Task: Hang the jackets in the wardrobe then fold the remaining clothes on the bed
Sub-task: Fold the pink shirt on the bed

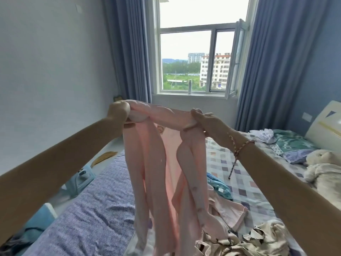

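Note:
A pale pink garment [162, 182] with buttons hangs in front of me above the bed [239, 174]. My left hand [119, 112] grips its top edge at the left, and my right hand [204, 122] grips the top edge at the right. The cloth is stretched between them and drapes down to the mattress. Under it lie more clothes: a pink piece [228, 211], a beige patterned garment [258, 241] and a blue one [219, 185]. No wardrobe is in view.
A purple patterned quilt [88, 215] covers the bed's left side. A stuffed toy [324, 169], a teal pillow [293, 143] and white cloth [263, 134] lie near the headboard. A blue stool [81, 180] stands by the wall. The window [199, 60] with blue curtains is ahead.

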Tool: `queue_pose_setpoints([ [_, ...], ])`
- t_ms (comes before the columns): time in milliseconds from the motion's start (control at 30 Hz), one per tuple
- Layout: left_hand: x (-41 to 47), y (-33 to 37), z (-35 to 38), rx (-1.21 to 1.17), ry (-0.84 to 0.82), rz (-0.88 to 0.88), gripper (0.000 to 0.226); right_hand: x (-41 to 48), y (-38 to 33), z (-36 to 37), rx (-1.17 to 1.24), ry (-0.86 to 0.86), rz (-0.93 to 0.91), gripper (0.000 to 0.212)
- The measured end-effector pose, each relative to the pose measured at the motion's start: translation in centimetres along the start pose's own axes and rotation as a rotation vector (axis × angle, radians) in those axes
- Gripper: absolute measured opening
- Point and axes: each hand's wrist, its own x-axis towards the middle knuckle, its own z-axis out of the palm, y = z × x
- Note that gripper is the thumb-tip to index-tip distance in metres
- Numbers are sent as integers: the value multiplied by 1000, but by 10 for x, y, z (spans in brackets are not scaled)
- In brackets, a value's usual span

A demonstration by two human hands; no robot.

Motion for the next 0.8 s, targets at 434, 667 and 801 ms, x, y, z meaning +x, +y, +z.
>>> queue_pose_setpoints([
  [434,-59,-79,48,700,-194,658,107,-34,-3,22,-23,-435,-322,61],
  [667,-53,-95,39,608,175,805,54,-47,21,36,-47,101,-444,58],
  [801,-66,-95,21,530,314,810,37,-56,46,71,81,252,-178,75],
])
